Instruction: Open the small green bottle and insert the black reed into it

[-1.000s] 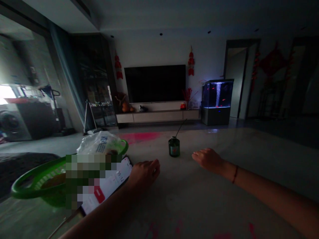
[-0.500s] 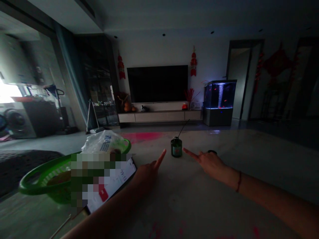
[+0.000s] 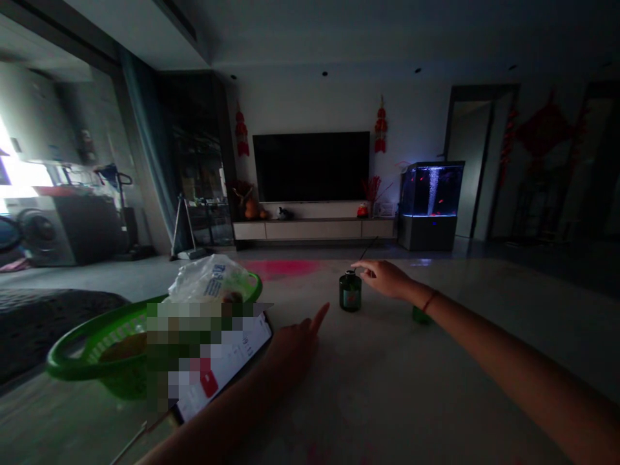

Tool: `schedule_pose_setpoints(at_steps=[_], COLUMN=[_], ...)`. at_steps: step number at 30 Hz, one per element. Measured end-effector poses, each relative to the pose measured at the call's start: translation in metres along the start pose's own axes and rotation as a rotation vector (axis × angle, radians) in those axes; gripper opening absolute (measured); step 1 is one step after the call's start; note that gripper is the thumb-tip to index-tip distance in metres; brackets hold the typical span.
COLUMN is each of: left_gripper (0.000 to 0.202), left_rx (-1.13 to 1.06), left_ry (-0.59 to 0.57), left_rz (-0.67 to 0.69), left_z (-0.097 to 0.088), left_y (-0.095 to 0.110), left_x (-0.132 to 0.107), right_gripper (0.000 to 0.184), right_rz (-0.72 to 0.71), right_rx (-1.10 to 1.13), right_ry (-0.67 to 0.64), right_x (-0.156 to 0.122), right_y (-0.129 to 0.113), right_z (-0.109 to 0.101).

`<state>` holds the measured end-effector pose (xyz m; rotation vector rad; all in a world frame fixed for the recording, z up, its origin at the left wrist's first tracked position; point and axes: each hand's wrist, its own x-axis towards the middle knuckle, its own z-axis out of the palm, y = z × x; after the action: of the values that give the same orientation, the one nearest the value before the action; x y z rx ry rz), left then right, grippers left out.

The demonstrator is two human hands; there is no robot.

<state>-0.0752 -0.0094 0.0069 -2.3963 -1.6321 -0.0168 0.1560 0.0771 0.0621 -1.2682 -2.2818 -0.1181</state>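
A dark green glass bottle (image 3: 350, 296) with a pale label stands upright on the table. A thin dark stick (image 3: 371, 245) leans out of its neck to the right. My left hand (image 3: 295, 339) is left of the bottle and a little nearer to me, index finger stretched towards it, other fingers curled, holding nothing. My right hand (image 3: 385, 279) hovers at the bottle's neck with its index fingertip beside the rim and stick; whether it touches them I cannot tell. A small green object (image 3: 421, 315) lies beneath my right wrist, partly hidden.
A green plastic basket (image 3: 72, 368) holding a white plastic bag (image 3: 208, 278) stands at the left. Beside it a lit phone (image 3: 227, 371) lies close to my left forearm. Beyond the table (image 3: 368, 387) are a television (image 3: 312, 166) on the wall and a fish tank (image 3: 431, 190).
My right hand has risen from beside the bottle to its neck, uncovering part of the small green object. My left hand keeps pointing. The whole view has shifted slightly.
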Motion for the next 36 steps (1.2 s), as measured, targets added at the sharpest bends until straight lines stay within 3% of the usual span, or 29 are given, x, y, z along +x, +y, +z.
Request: schedule_pose_setpoints(at_steps=[6, 17, 26, 36], left_gripper=[0.064, 0.063, 0.061, 0.057], left_rx=[-0.035, -0.049, 0.032, 0.058], left_ry=[0.018, 0.001, -0.017, -0.039], left_rz=[0.011, 0.018, 0.035, 0.047], left_z=[0.003, -0.002, -0.002, -0.007], left_y=[-0.001, 0.001, 0.004, 0.006], left_x=[0.000, -0.002, -0.002, -0.003], right_gripper=[0.038, 0.029, 0.025, 0.022], right_rz=[-0.014, -0.014, -0.068, -0.144], right_rx=[-0.100, -0.147, -0.314, -0.429], right_ry=[-0.012, -0.043, -0.379, -0.483], right_x=[0.010, 0.018, 0.051, 0.076], right_y=[-0.012, -0.005, -0.021, -0.028], right_z=[0.016, 0.008, -0.011, -0.011])
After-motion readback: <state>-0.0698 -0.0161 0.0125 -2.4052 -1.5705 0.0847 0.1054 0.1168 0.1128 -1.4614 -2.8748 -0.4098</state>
